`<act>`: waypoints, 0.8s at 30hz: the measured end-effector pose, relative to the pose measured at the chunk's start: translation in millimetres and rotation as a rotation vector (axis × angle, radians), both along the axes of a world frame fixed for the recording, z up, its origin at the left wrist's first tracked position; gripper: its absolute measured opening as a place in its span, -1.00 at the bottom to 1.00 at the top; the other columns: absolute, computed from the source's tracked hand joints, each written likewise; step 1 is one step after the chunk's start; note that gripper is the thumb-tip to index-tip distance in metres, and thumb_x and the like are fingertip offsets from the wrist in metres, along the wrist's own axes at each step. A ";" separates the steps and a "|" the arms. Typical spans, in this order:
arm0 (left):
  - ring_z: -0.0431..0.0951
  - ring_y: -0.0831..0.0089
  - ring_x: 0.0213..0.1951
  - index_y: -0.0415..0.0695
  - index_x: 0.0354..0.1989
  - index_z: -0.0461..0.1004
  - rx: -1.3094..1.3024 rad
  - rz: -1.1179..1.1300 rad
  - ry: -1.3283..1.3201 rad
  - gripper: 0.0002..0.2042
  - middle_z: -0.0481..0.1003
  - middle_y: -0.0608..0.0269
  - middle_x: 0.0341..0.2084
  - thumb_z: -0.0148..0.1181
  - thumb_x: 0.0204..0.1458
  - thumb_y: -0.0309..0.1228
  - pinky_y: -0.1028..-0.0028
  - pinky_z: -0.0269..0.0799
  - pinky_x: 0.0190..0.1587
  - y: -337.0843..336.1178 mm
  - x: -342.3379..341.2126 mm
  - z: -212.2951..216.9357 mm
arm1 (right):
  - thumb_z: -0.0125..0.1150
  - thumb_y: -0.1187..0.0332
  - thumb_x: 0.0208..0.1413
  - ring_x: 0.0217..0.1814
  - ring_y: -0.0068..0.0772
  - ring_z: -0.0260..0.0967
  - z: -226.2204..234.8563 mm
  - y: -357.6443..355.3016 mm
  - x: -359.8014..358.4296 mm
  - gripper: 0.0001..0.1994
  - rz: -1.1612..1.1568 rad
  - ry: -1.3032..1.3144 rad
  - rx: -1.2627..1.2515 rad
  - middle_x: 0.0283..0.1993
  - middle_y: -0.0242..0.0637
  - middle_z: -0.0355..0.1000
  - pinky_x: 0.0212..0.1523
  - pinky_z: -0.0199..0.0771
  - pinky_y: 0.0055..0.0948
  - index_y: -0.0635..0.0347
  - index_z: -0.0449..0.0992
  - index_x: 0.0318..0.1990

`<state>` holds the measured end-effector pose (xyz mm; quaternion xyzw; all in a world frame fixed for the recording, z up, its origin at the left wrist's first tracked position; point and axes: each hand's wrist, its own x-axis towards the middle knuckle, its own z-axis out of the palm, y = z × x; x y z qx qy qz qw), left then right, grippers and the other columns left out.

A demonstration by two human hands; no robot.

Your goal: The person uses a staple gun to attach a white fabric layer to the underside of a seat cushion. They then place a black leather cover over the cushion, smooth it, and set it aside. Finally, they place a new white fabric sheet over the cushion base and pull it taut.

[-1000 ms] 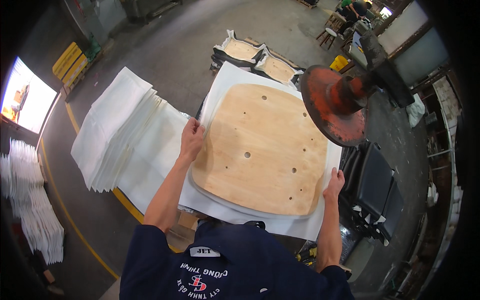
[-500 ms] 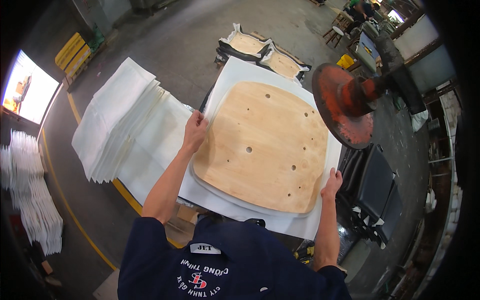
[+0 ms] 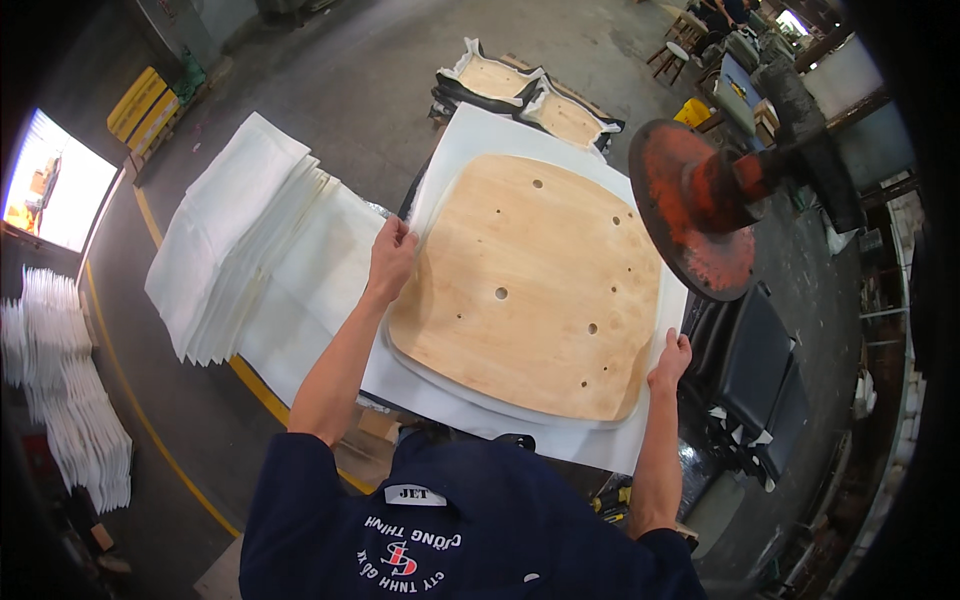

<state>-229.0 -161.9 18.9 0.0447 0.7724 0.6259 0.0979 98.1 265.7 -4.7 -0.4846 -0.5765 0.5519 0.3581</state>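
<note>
plywood, pale and bare, makes up the seat board [image 3: 530, 290]: a rounded, slightly dished panel with several drilled holes, lying on a larger white sheet [image 3: 470, 150] that shows past it on every side. the sheet looks like thin foam or fabric padding, soft and limp, while the board looks stiff and fairly light for its spread, smooth on top and likely to slide on the padding if pushed flat.

the left hand [image 3: 392, 258] sits at the board's nine o'clock edge, fingers curled over the rim and pinching board and sheet together. the right hand [image 3: 670, 362] is at about four o'clock, fingers closed on the sheet's edge just beside the board's corner. opposite edges seem the sensible hold, since the middle offers nothing to grip and the holes are too small.

at nine o'clock of the board, a fanned stack of white sheets [image 3: 235, 245] lies on the worktop. at two o'clock, a round orange-red disc on a machine arm [image 3: 690, 205] hangs just over the sheet's edge. at twelve o'clock, two more wrapped boards [image 3: 530, 95] rest on a dark pile. dark cushions [image 3: 750, 365] stand at four o'clock, near the right hand.
</note>
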 end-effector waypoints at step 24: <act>0.63 0.09 -0.09 -0.22 0.15 0.32 -0.293 0.025 0.047 -0.55 0.60 -0.15 -0.15 0.20 0.15 -0.27 0.26 0.49 -0.02 -52.4 17.2 11.5 | 0.22 0.28 0.30 -0.47 -0.67 0.29 17.7 5.9 32.9 -0.85 0.173 -0.189 0.118 -0.43 -0.53 0.34 -0.43 0.36 -0.57 0.17 0.50 -0.20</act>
